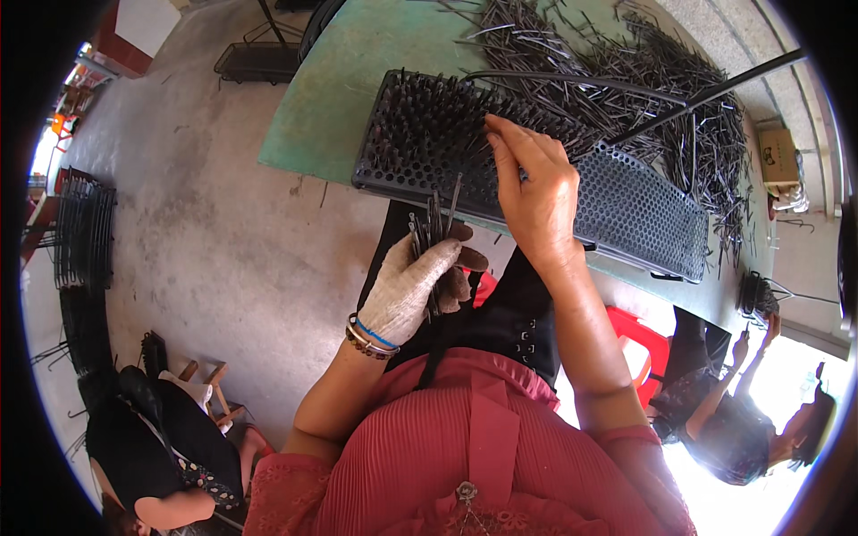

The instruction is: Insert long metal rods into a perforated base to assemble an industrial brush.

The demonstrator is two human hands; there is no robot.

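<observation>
Black frames (85, 228): standing in a close stack by the left rim, well apart from the work.
Lower-left co-worker (165, 438): wearing black, showing only in part.
Green table (313, 121): carrying a perforated black tray (420, 198) along its near edge.
Gloved left hand (402, 286): gripping a bundle of thin dark rods (435, 214) just off the tray's near edge, pointing the tips upward.
Left grip: wrapping snugly round the bundle; probably best holding loosely enough to free one rod, firmly enough to stop the rest fanning out.
Upright rods (420, 112): crowding the tray's left part, leaning slightly here and there, apparently rising out of the holes.
Bare right hand (541, 192): reaching over the tray's middle, meeting the crowded part at the fingertips.
Right grip: narrowing almost to a pinch between thumb and forefinger; cannot tell whether holding a rod, merging there with the dark background.
Placing well: likely calling for taking a single rod, pinching it high, lowering it straight into a free hole, sparing neighbours any knock.
Loose rods (554, 45): lying in a tangled heap behind the tray.
Bare holes (639, 201): filling the tray's right part; likely favouring orderly work outward from the crowded side.
Red stool (648, 335): showing partly below the table edge.
Right-hand co-worker (728, 420): raising both arms near the table's right end.
</observation>
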